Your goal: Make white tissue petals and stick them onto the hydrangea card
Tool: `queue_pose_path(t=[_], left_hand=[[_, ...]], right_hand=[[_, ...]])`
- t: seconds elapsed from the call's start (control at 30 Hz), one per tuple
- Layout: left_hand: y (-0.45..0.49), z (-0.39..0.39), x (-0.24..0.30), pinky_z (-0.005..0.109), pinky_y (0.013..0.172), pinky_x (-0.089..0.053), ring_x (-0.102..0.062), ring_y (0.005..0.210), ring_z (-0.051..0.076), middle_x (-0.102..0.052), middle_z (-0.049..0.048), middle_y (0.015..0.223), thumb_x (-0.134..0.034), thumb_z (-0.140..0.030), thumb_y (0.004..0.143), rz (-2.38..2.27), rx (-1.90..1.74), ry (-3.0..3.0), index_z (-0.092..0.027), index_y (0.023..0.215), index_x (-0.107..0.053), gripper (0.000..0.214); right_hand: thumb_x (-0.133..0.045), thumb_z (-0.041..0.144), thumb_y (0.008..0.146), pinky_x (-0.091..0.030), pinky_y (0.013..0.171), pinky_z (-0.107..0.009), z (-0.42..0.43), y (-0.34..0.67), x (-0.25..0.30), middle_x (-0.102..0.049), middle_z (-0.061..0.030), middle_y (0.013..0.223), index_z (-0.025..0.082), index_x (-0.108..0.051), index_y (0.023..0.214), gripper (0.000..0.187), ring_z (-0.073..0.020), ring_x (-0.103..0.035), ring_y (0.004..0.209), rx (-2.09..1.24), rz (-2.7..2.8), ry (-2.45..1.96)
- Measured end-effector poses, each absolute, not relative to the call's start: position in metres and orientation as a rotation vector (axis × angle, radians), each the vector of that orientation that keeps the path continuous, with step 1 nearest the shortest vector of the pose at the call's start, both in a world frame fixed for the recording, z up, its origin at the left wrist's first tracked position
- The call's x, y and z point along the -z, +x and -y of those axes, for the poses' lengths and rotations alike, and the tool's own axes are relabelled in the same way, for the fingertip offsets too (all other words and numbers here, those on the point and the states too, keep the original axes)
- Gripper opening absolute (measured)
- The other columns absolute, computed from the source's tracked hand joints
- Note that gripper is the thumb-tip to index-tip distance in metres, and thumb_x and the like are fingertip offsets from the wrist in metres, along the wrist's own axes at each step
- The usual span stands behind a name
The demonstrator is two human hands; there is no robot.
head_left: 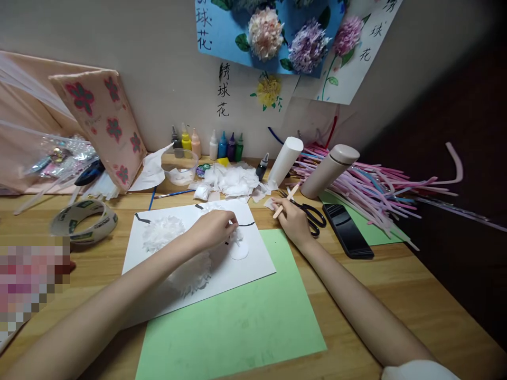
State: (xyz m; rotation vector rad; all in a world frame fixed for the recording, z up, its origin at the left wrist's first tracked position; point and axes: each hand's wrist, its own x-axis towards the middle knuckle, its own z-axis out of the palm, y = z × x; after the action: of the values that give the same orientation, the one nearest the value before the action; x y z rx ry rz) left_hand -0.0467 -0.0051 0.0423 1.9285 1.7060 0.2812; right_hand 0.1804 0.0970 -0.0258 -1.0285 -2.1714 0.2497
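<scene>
A white sheet [253, 258] lies tilted on a green sheet [237, 327]. White ruffled tissue clumps [163, 232] and short black strips [247, 225] sit on it. My left hand [214, 229] reaches over the sheet, its fingers pinched at a small crumple of white tissue [237, 236] beside a white paper oval [239, 250]. Whether the fingertips hold that tissue or just press on it, I cannot tell. Right of the sheet, my right hand [293, 219] is closed on a wooden craft stick [285, 201]. A scrap of white tissue [269, 203] is at its fingertips.
Behind are a tissue pile [232, 179], paint bottles [222, 146] and a plastic tub [180, 164]. Black-handled scissors [316, 216], a phone [347, 231], two cylinders [285, 162] and pipe cleaners [380, 190] stand right. A tape roll [84, 221] lies left.
</scene>
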Motion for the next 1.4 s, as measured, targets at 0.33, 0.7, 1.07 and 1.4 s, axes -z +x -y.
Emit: queue_pose_path(t=[0.33, 0.7, 1.07, 1.4], left_hand=[[-0.045, 0.007, -0.052, 0.027, 0.067, -0.042, -0.060, 0.079, 0.018, -0.065, 0.0052, 0.098, -0.042, -0.031, 0.085, -1.785, -0.482, 1.979, -0.018, 0.094, -0.063, 0.026], [-0.040, 0.009, -0.042, 0.023, 0.060, -0.038, -0.056, 0.069, 0.014, -0.066, 0.0027, 0.080, -0.049, -0.043, 0.082, -1.497, -0.396, 1.903, -0.017, 0.079, -0.065, 0.031], [-0.029, 0.015, -0.040, 0.024, 0.053, -0.030, -0.054, 0.063, 0.015, -0.066, 0.0037, 0.075, -0.049, -0.036, 0.077, -1.762, -0.229, 1.927, -0.017, 0.073, -0.066, 0.025], [-0.029, 0.015, -0.036, 0.024, 0.054, -0.033, -0.055, 0.067, 0.017, -0.066, 0.0053, 0.077, -0.049, -0.037, 0.077, -1.845, -0.177, 1.992, -0.018, 0.075, -0.065, 0.025]], right_hand=[[-0.058, 0.021, 0.075, -0.049, 0.066, -0.030, -0.077, 0.168, 0.019, -0.066, -0.0049, 0.077, 0.020, -0.053, 0.077, 0.006, -0.0189, -0.064, 0.071, -0.544, 1.995, -1.041], [-0.064, 0.023, 0.076, -0.047, 0.064, -0.028, -0.040, 0.153, 0.019, -0.063, -0.0043, 0.079, 0.020, -0.039, 0.071, 0.027, -0.0143, -0.059, 0.071, -1.360, 1.898, -0.641], [-0.059, 0.034, 0.081, -0.041, 0.054, -0.023, -0.036, 0.152, 0.017, -0.055, 0.0017, 0.065, 0.019, -0.048, 0.070, 0.022, -0.0106, -0.051, 0.056, -1.162, 1.960, -0.776], [-0.023, 0.050, 0.092, -0.033, 0.049, -0.031, -0.026, 0.157, 0.012, -0.047, -0.0024, 0.050, 0.021, -0.059, 0.052, 0.060, -0.0150, -0.044, 0.049, -0.974, 1.705, -0.614]])
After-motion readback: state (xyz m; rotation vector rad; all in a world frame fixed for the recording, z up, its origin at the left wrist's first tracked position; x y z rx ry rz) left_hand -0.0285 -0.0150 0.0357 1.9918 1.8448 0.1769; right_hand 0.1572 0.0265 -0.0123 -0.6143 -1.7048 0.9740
